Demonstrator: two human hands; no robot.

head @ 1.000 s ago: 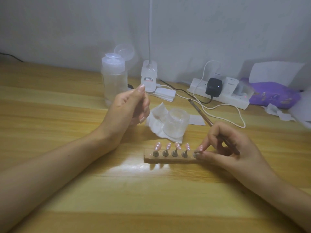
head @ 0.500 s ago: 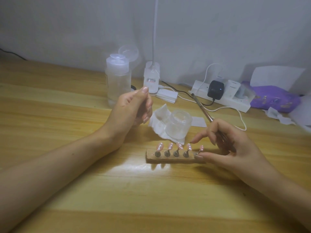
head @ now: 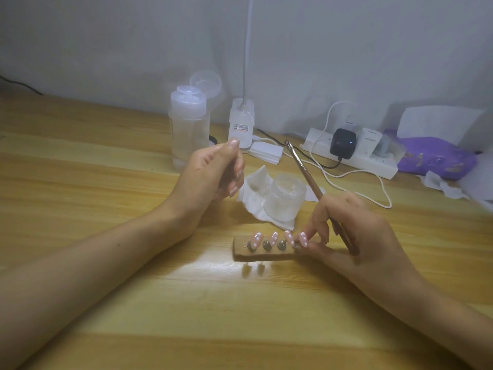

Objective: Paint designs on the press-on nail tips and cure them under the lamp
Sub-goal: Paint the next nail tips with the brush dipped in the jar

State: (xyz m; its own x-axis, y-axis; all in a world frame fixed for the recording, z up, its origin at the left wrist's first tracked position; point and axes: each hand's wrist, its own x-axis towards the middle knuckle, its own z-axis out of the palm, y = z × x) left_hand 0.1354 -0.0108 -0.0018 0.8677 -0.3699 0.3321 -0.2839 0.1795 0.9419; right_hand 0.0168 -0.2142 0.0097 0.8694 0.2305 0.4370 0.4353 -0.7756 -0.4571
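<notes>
At 6 o'clock of jar (head: 282, 198), on desk (head: 106, 182): dotted tips (head: 273, 237) on holder (head: 240, 255). Right hand (head: 354, 236) grips brush (head: 306, 174), fingertips pinching 3 o'clock tip. Left hand (head: 210, 177) curled; contents we cannot tell. We judge risk: fingers smearing uncured dots.

brush (head: 306, 174) — lower end hidden, lamp (head: 241, 124) cropped

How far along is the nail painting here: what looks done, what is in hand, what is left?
Done: four pink nail tips on the wooden holder carry white dots. In hand: the right hand grips the brush while its fingertips touch the holder's right end. Left: any tip hidden behind those fingers, and curing, which the picture cannot confirm.
</notes>
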